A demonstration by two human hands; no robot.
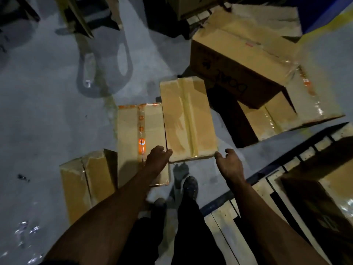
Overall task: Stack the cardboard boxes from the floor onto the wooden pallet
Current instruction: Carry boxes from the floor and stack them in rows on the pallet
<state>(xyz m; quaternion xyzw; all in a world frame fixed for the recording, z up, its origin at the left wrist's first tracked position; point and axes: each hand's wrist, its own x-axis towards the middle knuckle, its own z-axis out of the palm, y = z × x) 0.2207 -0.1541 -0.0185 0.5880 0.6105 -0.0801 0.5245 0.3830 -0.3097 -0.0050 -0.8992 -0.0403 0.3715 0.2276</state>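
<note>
Boxes lying on floor beside pallet [225,224]: taped box [188,119] in middle w/ both hands at its near edge. Left hand [157,157] touching left corner, right hand [229,161] at right corner, fingers loosely curled, not gripping yet. Orange-tape box [140,142] touching its left side.

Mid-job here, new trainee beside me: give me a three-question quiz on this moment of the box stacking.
1. True or false: both hands, left hand and right hand, are at the near corners of the clear-taped box.
2. Which lies directly left of that box?
A. box with orange-printed tape
B. a bucket
C. a ladder
3. Fill in: the wooden pallet lies on the person's ____ side.

Key:
1. True; neither hand plainly grips yet.
2. A
3. Right
</note>
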